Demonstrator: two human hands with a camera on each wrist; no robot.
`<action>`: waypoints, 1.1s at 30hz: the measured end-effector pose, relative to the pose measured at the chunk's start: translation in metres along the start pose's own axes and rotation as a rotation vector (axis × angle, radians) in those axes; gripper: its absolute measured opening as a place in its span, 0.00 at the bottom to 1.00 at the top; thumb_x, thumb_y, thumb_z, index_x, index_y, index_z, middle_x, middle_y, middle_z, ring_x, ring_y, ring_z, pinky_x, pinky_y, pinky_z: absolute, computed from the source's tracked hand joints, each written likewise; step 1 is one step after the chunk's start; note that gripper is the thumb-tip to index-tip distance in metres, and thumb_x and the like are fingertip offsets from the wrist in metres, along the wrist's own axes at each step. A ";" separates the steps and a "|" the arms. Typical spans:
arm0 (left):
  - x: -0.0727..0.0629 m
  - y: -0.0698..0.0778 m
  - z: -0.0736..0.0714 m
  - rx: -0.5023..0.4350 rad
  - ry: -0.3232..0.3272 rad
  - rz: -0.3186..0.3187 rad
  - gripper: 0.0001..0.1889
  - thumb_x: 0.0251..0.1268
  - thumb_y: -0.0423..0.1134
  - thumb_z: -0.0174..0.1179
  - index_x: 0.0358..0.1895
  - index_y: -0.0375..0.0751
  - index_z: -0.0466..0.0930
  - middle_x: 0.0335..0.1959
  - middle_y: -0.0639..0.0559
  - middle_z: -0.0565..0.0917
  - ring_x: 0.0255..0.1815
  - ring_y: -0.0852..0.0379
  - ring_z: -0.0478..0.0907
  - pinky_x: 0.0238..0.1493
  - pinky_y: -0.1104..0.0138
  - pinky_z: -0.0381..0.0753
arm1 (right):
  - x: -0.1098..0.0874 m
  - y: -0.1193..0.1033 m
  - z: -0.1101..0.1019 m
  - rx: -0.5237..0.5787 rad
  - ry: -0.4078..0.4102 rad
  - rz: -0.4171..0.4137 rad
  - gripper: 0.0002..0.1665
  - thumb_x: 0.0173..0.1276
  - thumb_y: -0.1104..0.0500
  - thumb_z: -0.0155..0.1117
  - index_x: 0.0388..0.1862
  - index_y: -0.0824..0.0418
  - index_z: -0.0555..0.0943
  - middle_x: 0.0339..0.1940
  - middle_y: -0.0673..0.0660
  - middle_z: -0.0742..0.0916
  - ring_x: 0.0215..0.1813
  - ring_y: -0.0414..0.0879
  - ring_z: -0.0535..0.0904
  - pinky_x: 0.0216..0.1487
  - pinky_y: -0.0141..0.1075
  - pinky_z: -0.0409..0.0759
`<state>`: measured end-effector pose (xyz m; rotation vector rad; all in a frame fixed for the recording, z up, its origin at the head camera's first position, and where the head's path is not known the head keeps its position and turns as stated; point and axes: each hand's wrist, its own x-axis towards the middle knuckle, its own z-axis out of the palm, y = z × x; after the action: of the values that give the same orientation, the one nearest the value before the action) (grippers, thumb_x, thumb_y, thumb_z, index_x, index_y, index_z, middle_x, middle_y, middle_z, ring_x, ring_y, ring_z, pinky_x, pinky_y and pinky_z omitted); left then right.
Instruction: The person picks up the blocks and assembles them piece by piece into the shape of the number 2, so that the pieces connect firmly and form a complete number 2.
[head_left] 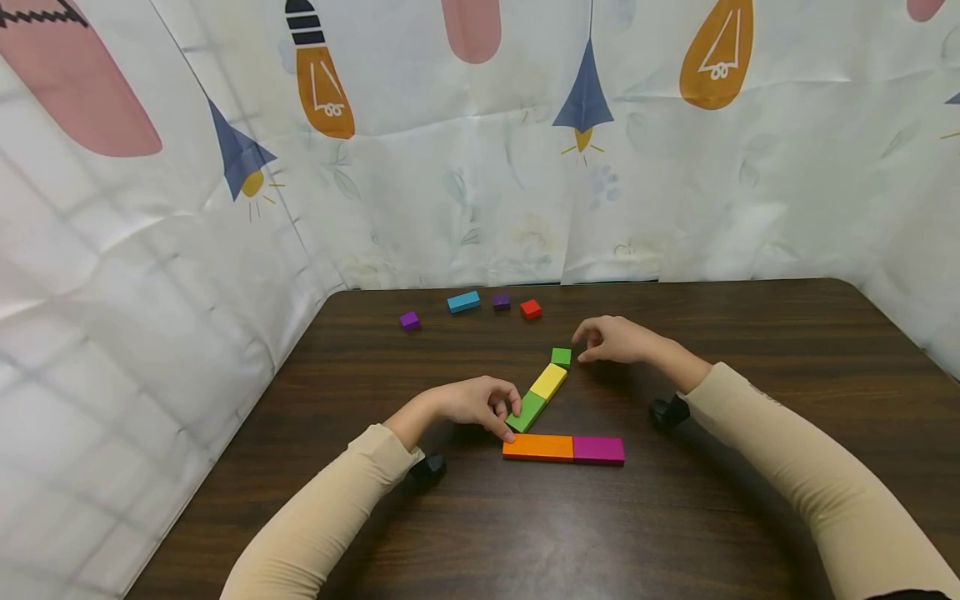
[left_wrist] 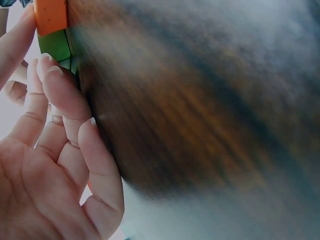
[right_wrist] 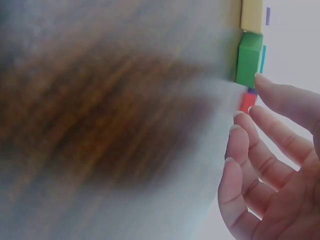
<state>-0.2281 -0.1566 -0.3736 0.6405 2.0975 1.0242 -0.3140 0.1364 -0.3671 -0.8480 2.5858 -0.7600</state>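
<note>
My left hand (head_left: 474,402) lies over the left end of the row, thumb tip at the orange block (head_left: 538,447) and fingertips at the long green block (head_left: 527,412). A magenta block (head_left: 598,451) joins the orange one end to end. From the green block a yellow block (head_left: 549,382) continues the slanting line up to a small green block (head_left: 561,357). My right hand (head_left: 617,340) hovers just right of that small block, fingers loosely bent, nothing held. In the right wrist view, the thumb tip appears close to the small green block (right_wrist: 249,60).
Toward the back edge of the dark wooden table (head_left: 780,333) lie a purple block (head_left: 409,321), a blue block (head_left: 463,302), a dark purple block (head_left: 501,302) and a red block (head_left: 531,309). A printed white curtain (head_left: 480,200) hangs behind the table.
</note>
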 end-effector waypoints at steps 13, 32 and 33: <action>0.000 -0.002 0.001 -0.002 0.002 -0.002 0.14 0.64 0.27 0.70 0.47 0.37 0.76 0.23 0.53 0.74 0.25 0.60 0.68 0.32 0.70 0.68 | 0.010 0.008 -0.004 -0.009 0.170 -0.010 0.15 0.74 0.61 0.66 0.55 0.67 0.83 0.38 0.59 0.84 0.37 0.51 0.77 0.42 0.44 0.76; 0.000 -0.001 0.000 -0.004 -0.007 0.005 0.13 0.64 0.28 0.70 0.47 0.36 0.76 0.23 0.53 0.74 0.25 0.60 0.68 0.32 0.69 0.69 | 0.047 0.000 -0.017 -0.034 0.221 0.005 0.16 0.76 0.62 0.63 0.59 0.68 0.82 0.41 0.60 0.83 0.40 0.54 0.78 0.44 0.47 0.76; 0.000 -0.001 0.000 -0.001 -0.008 0.007 0.13 0.64 0.28 0.70 0.47 0.36 0.76 0.23 0.53 0.74 0.25 0.60 0.68 0.32 0.69 0.69 | 0.049 -0.001 -0.017 -0.038 0.221 0.010 0.16 0.77 0.62 0.63 0.59 0.68 0.82 0.42 0.61 0.84 0.41 0.54 0.78 0.44 0.48 0.77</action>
<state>-0.2285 -0.1574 -0.3743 0.6508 2.0893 1.0247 -0.3590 0.1125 -0.3587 -0.8021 2.8033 -0.8468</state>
